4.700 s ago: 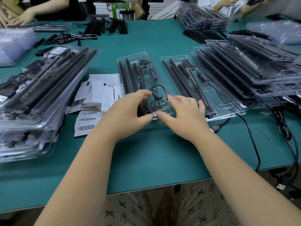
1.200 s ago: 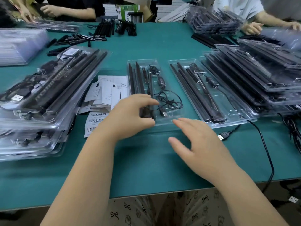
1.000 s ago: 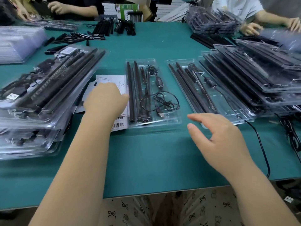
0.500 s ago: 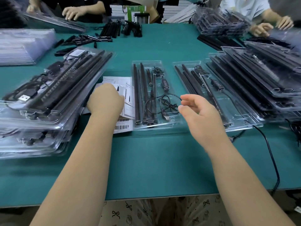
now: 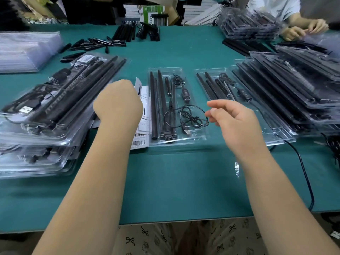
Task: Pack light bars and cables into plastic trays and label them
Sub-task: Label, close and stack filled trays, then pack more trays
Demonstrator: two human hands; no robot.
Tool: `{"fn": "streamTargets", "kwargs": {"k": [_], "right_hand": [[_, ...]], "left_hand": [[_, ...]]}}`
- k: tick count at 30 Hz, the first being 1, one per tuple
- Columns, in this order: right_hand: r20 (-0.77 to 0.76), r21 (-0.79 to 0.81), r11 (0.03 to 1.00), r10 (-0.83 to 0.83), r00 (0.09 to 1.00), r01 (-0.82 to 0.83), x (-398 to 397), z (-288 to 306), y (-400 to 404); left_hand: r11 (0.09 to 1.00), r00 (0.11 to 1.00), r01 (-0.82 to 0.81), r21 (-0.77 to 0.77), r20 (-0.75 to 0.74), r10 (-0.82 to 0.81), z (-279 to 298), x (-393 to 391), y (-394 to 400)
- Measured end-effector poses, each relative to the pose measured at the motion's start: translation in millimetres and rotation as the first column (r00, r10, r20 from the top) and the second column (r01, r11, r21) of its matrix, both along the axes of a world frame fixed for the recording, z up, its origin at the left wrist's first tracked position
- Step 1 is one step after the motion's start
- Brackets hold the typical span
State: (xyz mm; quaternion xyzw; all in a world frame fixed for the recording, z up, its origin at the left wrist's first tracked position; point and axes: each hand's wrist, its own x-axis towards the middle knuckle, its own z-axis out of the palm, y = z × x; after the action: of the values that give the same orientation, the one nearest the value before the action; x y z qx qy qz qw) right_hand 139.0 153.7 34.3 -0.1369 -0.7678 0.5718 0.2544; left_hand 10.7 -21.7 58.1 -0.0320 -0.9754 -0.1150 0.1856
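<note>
Item: clear plastic tray (image 5: 199,138), lying flat at the centre of the green table (image 5: 184,181), long axis running from 6 toward 12 o'clock. Contents: black light bars (image 5: 156,105) side by side in its left half; a small controller (image 5: 186,93) in the upper right; a thin coiled cable (image 5: 189,118) loose in the lower right.

Left hand (image 5: 117,105): at 9 o'clock of the tray, fingers curled under, lifting a white paper sheet (image 5: 138,85) off the stack of printed labels (image 5: 140,142) that lay just beside the tray's left edge. The fingertips were hidden, so the exact grip could not be told.

Right hand (image 5: 231,122): at 3 o'clock of the tray, above its right edge, fingers loosely bent and pointing toward the cable; holding nothing; whether it touched the tray could not be told.

Second tray (image 5: 276,133): at 3 o'clock of the first, also loaded with bars, with a black cord (image 5: 303,172) trailing from it over the table's near edge.

Filled tray stacks: one pile (image 5: 46,137) at 9 o'clock, a USB plug (image 5: 25,109) showing in its top tray; another pile (image 5: 303,92) at 2 o'clock.

Loose black bars (image 5: 95,46) lay at 11 o'clock.

Another person's hands (image 5: 303,30) were at 1 o'clock, blurred.
</note>
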Motion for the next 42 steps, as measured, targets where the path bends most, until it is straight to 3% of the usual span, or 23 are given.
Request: {"fn": "streamTargets", "kwargs": {"k": [4,6,8,11,15,17,28,32,38,40,41,42], "right_hand": [[-0.029,-0.053,0.998,-0.033,0.999,0.031,0,3,7],[-0.016,0.001,1.000,-0.015,1.000,0.015,-4,6,7],[-0.005,0.028,0.999,0.046,0.999,-0.046,-10,10,3],[0.031,-0.026,0.993,0.116,0.993,-0.115,-26,14,-6],[-0.018,-0.291,0.943,0.162,0.987,-0.160,-40,13,-16],[-0.014,-0.307,0.933,0.193,0.981,-0.188,-40,4,-17],[-0.140,-0.373,0.901,0.183,0.973,-0.223,-32,-7,-12],[-0.236,-0.470,0.835,0.194,0.952,-0.287,-29,-6,-5],[-0.128,-0.282,0.949,0.106,0.986,-0.139,-33,-12,-8],[-0.106,-0.245,0.969,0.019,0.994,-0.044,-34,-12,-4],[-0.087,-0.249,0.968,-0.058,0.995,0.035,-34,-11,0],[-0.060,-0.263,0.957,-0.143,0.988,0.122,-33,-10,5]], "left_hand": [[0.932,0.971,0.233,0.278,-0.122,-0.206,12,10,-1],[0.819,0.928,0.371,0.438,-0.137,-0.347,24,20,3],[0.658,0.884,0.398,0.640,-0.076,-0.461,33,25,9],[0.355,0.762,0.191,0.915,0.090,-0.641,35,26,18],[0.151,0.644,-0.077,0.985,0.165,-0.747,12,23,24],[0.095,0.612,-0.158,0.983,0.174,-0.772,-1,23,24],[-0.038,0.595,-0.258,0.965,0.127,-0.793,-16,32,37],[-0.103,0.662,-0.291,0.951,0.122,-0.739,-16,33,38],[0.040,0.617,-0.069,0.997,0.074,-0.783,-16,40,44],[0.090,0.648,0.030,0.996,0.049,-0.761,-17,42,46],[0.194,0.682,0.187,0.963,0.015,-0.731,-20,41,44],[0.363,0.694,0.408,0.837,-0.026,-0.720,-24,40,42]]}}
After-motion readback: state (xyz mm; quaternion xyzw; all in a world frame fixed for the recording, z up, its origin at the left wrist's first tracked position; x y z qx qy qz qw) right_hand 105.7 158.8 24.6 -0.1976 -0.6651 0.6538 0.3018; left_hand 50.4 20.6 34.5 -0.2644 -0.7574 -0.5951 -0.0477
